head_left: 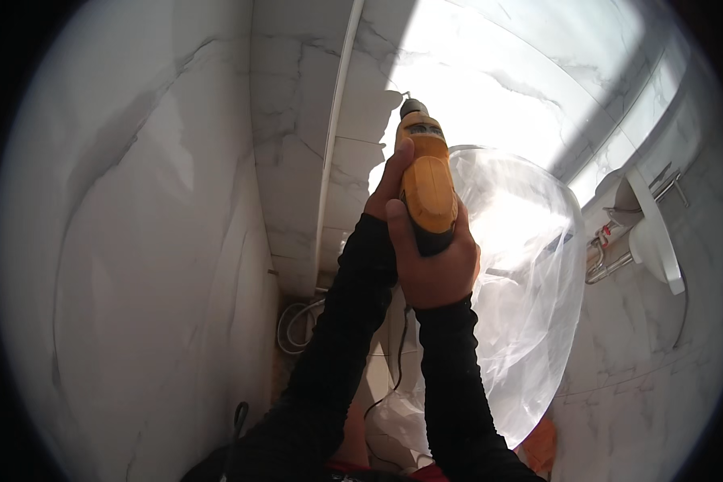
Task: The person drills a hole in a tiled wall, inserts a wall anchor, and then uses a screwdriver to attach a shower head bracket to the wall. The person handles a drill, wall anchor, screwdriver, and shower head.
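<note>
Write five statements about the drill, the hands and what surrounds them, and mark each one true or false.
1. The left hand and right hand both hold the drill. True.
2. The drill's body is mainly blue. False: it is mainly yellow-orange.
3. The left hand is nearer the drill's front end than the right hand. True.
4. The clear plastic sheeting is left of the drill in the picture. False: it is to the right.
5. The sleeves are black. True.

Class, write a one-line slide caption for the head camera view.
The left hand and right hand grip a yellow power drill pointed toward sunlit, grey-veined tiles.
</note>
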{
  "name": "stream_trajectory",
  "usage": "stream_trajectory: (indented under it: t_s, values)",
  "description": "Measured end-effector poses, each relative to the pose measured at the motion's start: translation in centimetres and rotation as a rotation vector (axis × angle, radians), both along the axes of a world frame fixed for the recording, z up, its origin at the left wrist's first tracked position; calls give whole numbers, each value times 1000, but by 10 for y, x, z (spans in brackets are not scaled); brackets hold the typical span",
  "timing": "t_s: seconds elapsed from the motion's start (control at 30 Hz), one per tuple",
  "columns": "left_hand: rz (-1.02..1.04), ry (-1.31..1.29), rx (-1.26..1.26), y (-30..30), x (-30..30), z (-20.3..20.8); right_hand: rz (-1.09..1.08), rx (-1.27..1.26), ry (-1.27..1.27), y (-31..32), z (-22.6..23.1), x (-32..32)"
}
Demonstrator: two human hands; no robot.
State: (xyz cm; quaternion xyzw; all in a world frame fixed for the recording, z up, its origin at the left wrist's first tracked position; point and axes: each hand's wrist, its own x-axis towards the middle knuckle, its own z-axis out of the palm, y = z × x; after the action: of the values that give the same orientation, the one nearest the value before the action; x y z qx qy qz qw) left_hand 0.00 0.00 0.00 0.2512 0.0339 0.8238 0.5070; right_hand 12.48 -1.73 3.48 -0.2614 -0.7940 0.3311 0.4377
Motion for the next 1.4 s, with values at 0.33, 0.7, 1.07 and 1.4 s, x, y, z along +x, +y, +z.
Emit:
stream_trajectory:
  t_s: [0.33,0.7,1.07,1.4]
  values:
    - [127,-17,-102,2,4,9,10,-2,6,0,2,-1]
    - [107,-12,-53,7,4,8,0,56,38,10,-5,-4]
    - [112,-15,-56,11,1,6,-3,50,17,12,-4,-5]
    - [88,-16,-63,15,-2,4,-28,71,12,16,-7,-7]
